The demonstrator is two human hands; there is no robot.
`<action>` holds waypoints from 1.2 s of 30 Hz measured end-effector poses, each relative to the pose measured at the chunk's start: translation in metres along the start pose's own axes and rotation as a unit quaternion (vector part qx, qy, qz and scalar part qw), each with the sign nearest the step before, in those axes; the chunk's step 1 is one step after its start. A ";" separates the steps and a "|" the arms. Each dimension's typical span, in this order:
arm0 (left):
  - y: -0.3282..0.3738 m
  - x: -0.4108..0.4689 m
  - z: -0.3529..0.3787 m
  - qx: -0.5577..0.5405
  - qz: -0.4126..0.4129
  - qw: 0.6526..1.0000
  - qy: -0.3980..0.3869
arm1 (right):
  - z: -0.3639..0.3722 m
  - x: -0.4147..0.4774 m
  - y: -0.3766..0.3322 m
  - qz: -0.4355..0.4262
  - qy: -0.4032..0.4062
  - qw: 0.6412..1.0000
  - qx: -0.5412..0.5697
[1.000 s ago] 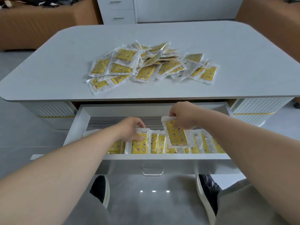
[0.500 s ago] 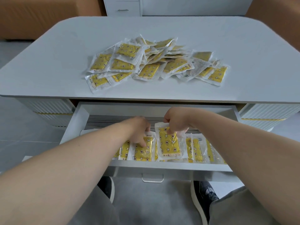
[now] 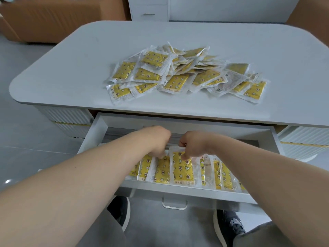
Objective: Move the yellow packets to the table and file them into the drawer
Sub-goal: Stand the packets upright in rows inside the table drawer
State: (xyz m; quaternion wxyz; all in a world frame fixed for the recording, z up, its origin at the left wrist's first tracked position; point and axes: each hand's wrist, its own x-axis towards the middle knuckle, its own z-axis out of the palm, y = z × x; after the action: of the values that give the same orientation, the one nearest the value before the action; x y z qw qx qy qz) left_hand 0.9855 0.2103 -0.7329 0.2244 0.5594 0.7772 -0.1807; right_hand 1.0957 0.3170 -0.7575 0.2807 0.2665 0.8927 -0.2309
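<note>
A loose heap of yellow packets in clear wrappers lies on the grey table. Below the table's front edge the white drawer stands pulled out, with a row of yellow packets standing on edge inside. My right hand pinches the top of one yellow packet, upright in the middle of the row. My left hand reaches into the drawer just left of it, fingers curled down onto the neighbouring packets; its fingertips are blurred.
A white cabinet with drawers stands behind the table, with brown sofas at the back left and right. My shoes rest on the grey floor under the drawer. The drawer handle juts toward me.
My right hand has lowered its packet into the row in the drawer. My left hand has slid right, close beside it. The camera has shifted left and nearer.
</note>
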 end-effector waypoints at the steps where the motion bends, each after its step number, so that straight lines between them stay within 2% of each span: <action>1: -0.003 -0.004 -0.003 -0.006 -0.002 1.000 0.002 | 0.003 0.000 -0.003 -0.006 0.006 1.000 -0.009; 6: -0.017 -0.016 -0.008 -0.064 -0.013 0.997 0.036 | 0.017 0.002 -0.004 -0.008 0.008 0.995 -0.102; 12: -0.024 -0.029 -0.020 -0.141 -0.002 0.979 0.149 | 0.022 0.000 -0.005 0.034 0.052 0.990 -0.128; 17: -0.026 -0.036 -0.041 -0.177 -0.015 0.953 0.244 | 0.004 -0.018 -0.025 0.045 0.039 0.986 -0.153; 20: -0.024 -0.035 -0.055 -0.201 -0.024 0.931 0.304 | -0.026 -0.038 -0.033 0.009 0.047 0.996 -0.071; 23: -0.016 -0.032 -0.067 -0.232 -0.026 0.907 0.349 | -0.059 -0.061 -0.023 0.021 0.094 0.989 0.111; 25: -0.006 -0.028 -0.072 -0.244 -0.026 0.898 0.366 | -0.075 -0.071 -0.012 0.054 0.156 0.958 0.234; 26: 0.000 -0.025 -0.074 -0.244 -0.025 0.896 0.370 | -0.081 -0.072 -0.006 0.073 0.190 0.930 0.307; 29: 0.016 -0.014 -0.074 -0.219 -0.009 0.897 0.384 | -0.096 -0.074 0.011 0.111 0.256 0.799 0.533; 31: 0.024 -0.005 -0.074 -0.187 0.012 0.899 0.395 | -0.101 -0.077 0.020 0.128 0.286 0.729 0.608; 33: 0.030 0.003 -0.075 -0.143 0.028 0.907 0.395 | -0.103 -0.079 0.026 0.140 0.301 0.700 0.632; 36: 0.037 0.016 -0.075 -0.089 0.036 0.926 0.365 | -0.102 -0.081 0.032 0.141 0.283 0.676 0.666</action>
State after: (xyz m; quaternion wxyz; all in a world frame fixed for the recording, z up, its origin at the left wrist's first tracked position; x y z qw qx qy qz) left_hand 1.0052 0.2745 -0.6804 -0.0199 0.5922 0.7975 0.1140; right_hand 1.1330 0.3709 -0.6405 -0.2075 0.5581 0.4918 -0.6353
